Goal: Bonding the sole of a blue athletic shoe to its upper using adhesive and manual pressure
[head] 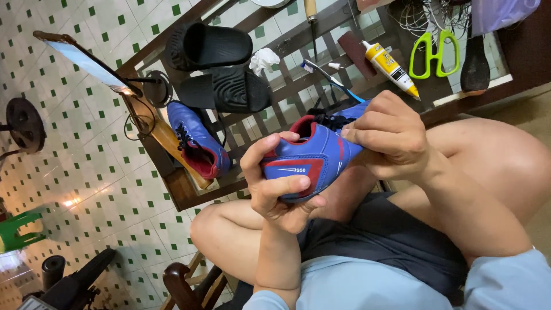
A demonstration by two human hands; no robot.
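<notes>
While gripped over the lap | blue shoe (pixel 313 161) | left hand (pixel 278 186) clasps heel | right hand (pixel 390 138) clasps top.

Home shoe-repair spot, tiled floor (pixel 86 166), glue tube (pixel 390 68)

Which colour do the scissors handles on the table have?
Bright green; the scissors show clearly in the head view.

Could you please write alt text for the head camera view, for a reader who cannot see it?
A seated person holds a blue and red shoe in both hands, the left hand gripping its heel and the right hand pressing its side. Ahead, a glass-topped table carries its matching shoe, black sandals, a glue tube, a toothbrush and green scissors.
</notes>
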